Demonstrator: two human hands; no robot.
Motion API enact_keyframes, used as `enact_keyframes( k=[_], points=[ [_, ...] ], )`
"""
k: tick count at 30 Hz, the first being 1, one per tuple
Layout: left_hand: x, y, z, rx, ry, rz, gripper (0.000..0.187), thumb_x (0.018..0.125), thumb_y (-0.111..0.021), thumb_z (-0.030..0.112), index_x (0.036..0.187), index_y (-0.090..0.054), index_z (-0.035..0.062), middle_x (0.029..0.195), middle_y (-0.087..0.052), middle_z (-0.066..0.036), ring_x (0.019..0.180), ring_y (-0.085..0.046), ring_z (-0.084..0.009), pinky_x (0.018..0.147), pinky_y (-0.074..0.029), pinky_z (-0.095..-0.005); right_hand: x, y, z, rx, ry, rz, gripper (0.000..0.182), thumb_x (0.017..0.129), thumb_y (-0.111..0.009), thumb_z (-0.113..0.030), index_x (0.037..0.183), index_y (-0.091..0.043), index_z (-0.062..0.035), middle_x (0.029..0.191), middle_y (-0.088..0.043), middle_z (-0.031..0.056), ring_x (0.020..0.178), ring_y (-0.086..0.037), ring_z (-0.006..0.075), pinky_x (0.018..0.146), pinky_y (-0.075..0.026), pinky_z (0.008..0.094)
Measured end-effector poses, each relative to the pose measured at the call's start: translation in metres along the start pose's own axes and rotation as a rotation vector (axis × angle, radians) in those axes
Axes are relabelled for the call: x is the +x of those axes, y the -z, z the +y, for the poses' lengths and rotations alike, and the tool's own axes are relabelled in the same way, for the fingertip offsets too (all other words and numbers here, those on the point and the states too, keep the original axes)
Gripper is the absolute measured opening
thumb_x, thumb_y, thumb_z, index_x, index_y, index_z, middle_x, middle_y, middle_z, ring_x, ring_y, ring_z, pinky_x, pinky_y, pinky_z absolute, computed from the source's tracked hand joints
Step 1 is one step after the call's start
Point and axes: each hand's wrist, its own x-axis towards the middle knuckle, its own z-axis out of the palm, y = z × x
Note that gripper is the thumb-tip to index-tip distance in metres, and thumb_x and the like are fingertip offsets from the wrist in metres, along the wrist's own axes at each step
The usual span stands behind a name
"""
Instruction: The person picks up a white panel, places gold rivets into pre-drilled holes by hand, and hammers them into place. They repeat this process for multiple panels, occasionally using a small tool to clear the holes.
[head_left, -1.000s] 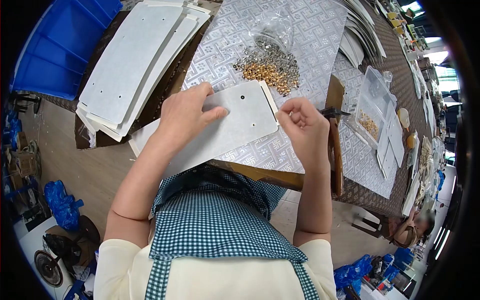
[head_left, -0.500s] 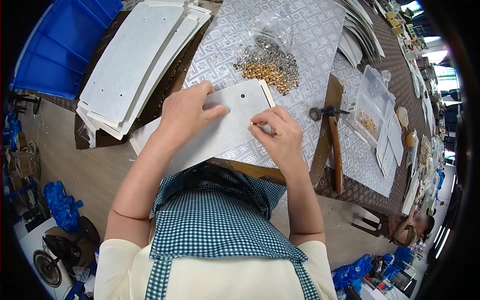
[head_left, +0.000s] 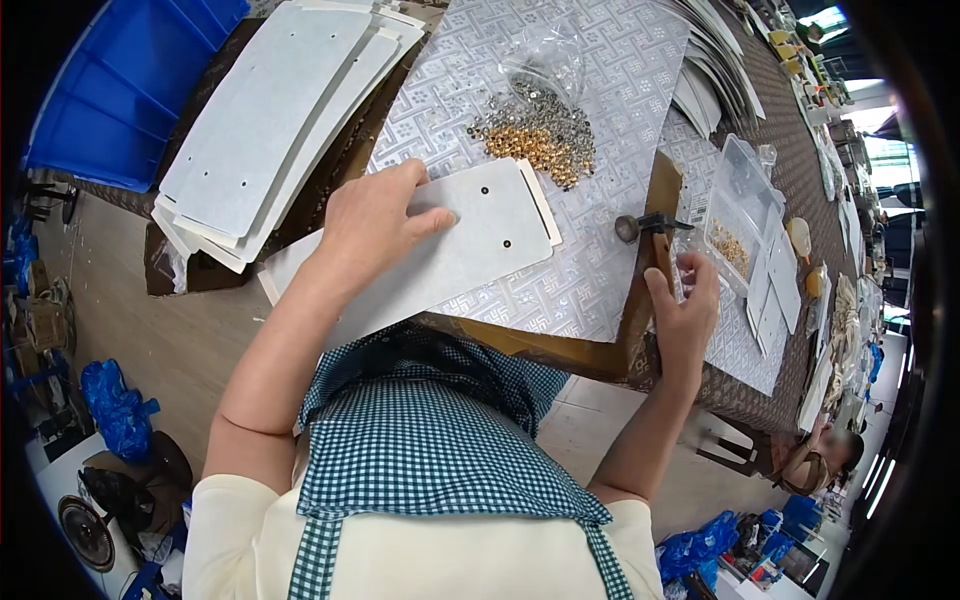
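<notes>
My left hand (head_left: 375,225) lies on a white panel (head_left: 470,255), thumb stretched out and fingers apart. Two small dark-centred fittings (head_left: 507,244) show near the panel's right end, one above the other. Another sheet edge peeks out beneath that end. To the right, my right hand (head_left: 685,315) is around the wooden handle of a hammer (head_left: 655,222), thumb on one side and fingers on the other. The hammer's head points left, and the hand hides most of its handle. Beyond the panel lies a pile of gold and silver metal fittings (head_left: 545,140).
A stack of white panels (head_left: 265,130) with small holes stands at the left beside a blue bin (head_left: 130,95). A clear plastic box (head_left: 735,215) with gold pieces sits right of the hammer. More curved sheets (head_left: 705,85) lie at the back right. Another person sits far right.
My right hand has left the panel's right end and moved right to the hammer handle. The lower fitting, earlier hidden by its fingers, now shows. My left hand has stayed put.
</notes>
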Motion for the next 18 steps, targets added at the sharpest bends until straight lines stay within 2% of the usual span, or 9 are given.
enact_keyframes(
  k=[2, 3, 6, 7, 10, 11, 13, 16, 18],
  points=[
    [0.0, 0.002, 0.002, -0.027, 0.027, -0.02, 0.045, 0.081, -0.077, 0.038, 0.104, -0.064, 0.0031, 0.09, -0.07, -0.018, 0.084, -0.068, -0.0323, 0.076, -0.051, -0.042, -0.007, 0.014, 0.021, 0.006, -0.371, -0.321, 0.039, 0.084, -0.075, -0.03, 0.106, -0.06, -0.0023, 0.088, -0.059, 0.0091, 0.078, -0.058, 0.027, 0.075, -0.047, 0.0417],
    [0.001, 0.002, 0.002, -0.024, 0.015, -0.021, 0.046, 0.081, -0.077, 0.04, 0.105, -0.064, 0.0029, 0.09, -0.071, -0.018, 0.085, -0.069, -0.033, 0.076, -0.051, -0.0432, -0.01, 0.014, 0.026, 0.076, -0.384, -0.389, 0.036, 0.083, -0.075, -0.026, 0.103, -0.058, -0.0005, 0.084, -0.057, 0.0096, 0.077, -0.057, 0.0247, 0.072, -0.046, 0.0387],
    [0.0, 0.001, -0.001, -0.018, 0.001, -0.012, 0.046, 0.081, -0.076, 0.041, 0.104, -0.064, 0.0027, 0.089, -0.071, -0.018, 0.085, -0.069, -0.0339, 0.075, -0.052, -0.0447, -0.018, 0.015, 0.026, 0.176, -0.345, -0.424, 0.034, 0.084, -0.073, -0.025, 0.101, -0.057, 0.0001, 0.082, -0.057, 0.0104, 0.073, -0.055, 0.024, 0.069, -0.045, 0.0375],
    [0.0, 0.001, 0.0, -0.02, 0.003, -0.007, 0.045, 0.08, -0.077, 0.04, 0.103, -0.064, 0.0029, 0.089, -0.071, -0.018, 0.085, -0.069, -0.0334, 0.076, -0.051, -0.0436, -0.024, 0.012, 0.019, 0.152, -0.247, -0.313, 0.024, 0.084, -0.072, -0.013, 0.099, -0.057, -0.0014, 0.079, -0.059, 0.0081, 0.067, -0.052, 0.0161, 0.063, -0.044, 0.0322],
    [0.001, 0.001, -0.001, -0.033, 0.018, -0.004, 0.044, 0.08, -0.078, 0.039, 0.102, -0.064, 0.0034, 0.09, -0.07, -0.018, 0.085, -0.068, -0.0332, 0.076, -0.05, -0.0429, -0.03, 0.031, -0.021, 0.37, -0.274, -0.174, 0.022, 0.086, -0.072, -0.003, 0.101, -0.055, -0.0022, 0.08, -0.061, 0.0051, 0.066, -0.051, 0.0081, 0.06, -0.043, 0.0251],
    [0.001, 0.001, -0.001, -0.034, 0.019, -0.016, 0.044, 0.08, -0.077, 0.039, 0.102, -0.064, 0.0036, 0.091, -0.07, -0.018, 0.086, -0.068, -0.0334, 0.077, -0.05, -0.043, -0.032, 0.03, -0.034, 0.71, -0.17, -0.029, 0.025, 0.089, -0.072, 0.001, 0.104, -0.052, -0.0012, 0.081, -0.061, 0.0032, 0.068, -0.052, 0.0032, 0.061, -0.044, 0.0195],
    [0.0, 0.0, -0.001, -0.004, -0.002, -0.005, 0.046, 0.081, -0.076, 0.04, 0.106, -0.064, 0.0031, 0.09, -0.071, -0.018, 0.087, -0.069, -0.0345, 0.077, -0.052, -0.0448, -0.032, 0.053, -0.057, 0.698, 0.0, 0.021, 0.018, 0.093, -0.068, -0.007, 0.103, -0.054, -0.0019, 0.084, -0.063, 0.0075, 0.061, -0.054, 0.0083, 0.055, -0.043, 0.0197],
    [0.0, -0.001, -0.001, 0.01, -0.024, 0.019, 0.047, 0.081, -0.075, 0.041, 0.107, -0.064, 0.0031, 0.091, -0.072, -0.018, 0.089, -0.069, -0.0352, 0.077, -0.052, -0.0461, -0.033, 0.047, -0.08, 0.761, 0.161, 0.195, 0.02, 0.095, -0.068, -0.013, 0.102, -0.054, -0.0002, 0.078, -0.061, 0.0068, 0.058, -0.051, 0.0072, 0.052, -0.041, 0.0196],
    [-0.001, -0.001, -0.002, 0.012, -0.016, 0.015, 0.047, 0.081, -0.075, 0.041, 0.107, -0.064, 0.0034, 0.092, -0.072, -0.018, 0.09, -0.069, -0.0353, 0.077, -0.052, -0.0465, -0.042, 0.03, -0.081, 0.481, 0.193, 0.081, 0.021, 0.095, -0.068, -0.016, 0.102, -0.054, -0.0009, 0.071, -0.058, 0.0043, 0.057, -0.054, 0.0115, 0.052, -0.044, 0.0259]
  ],
)
